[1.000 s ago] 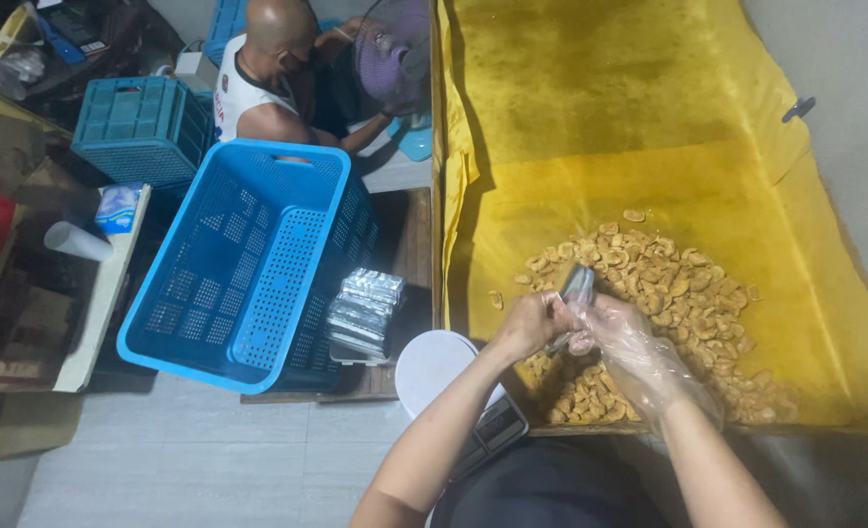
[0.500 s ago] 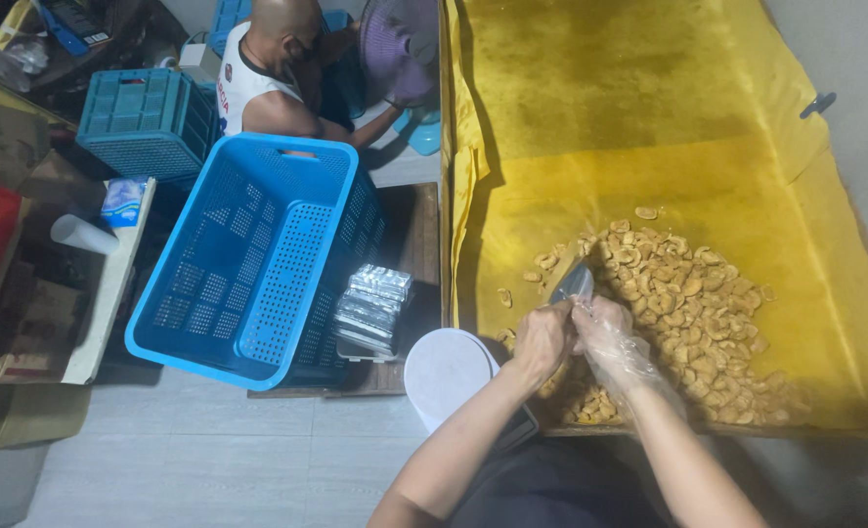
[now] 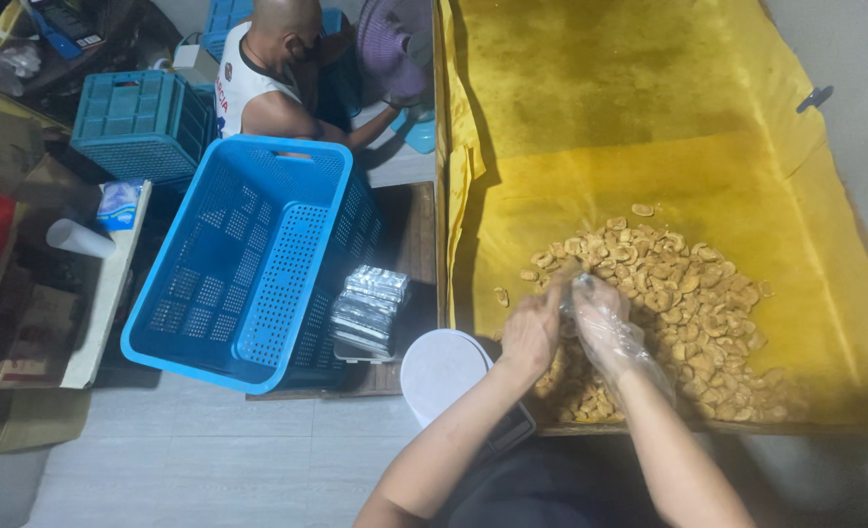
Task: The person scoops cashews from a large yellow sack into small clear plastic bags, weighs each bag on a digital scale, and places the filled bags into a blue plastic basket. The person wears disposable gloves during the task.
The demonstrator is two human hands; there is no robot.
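Yellow-lined bin (image 3: pixel 590 117), right of frame, holding a heap of pale chips (image 3: pixel 683 293). Empty blue crate (image 3: pixel 258 254) at centre left. Left hand (image 3: pixel 535 328) and gloved right hand (image 3: pixel 605 323) together over the heap; grip unclear.

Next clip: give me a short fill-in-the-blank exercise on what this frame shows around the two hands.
1. The pile of pale snack pieces lies on a ____ cloth lining the tray.
2. The right hand wears a clear plastic ____.
3. The left hand is ____, with no covering.
4. Left of the silvery packets stands a large empty ____ crate.

Missing words: yellow; glove; bare; blue
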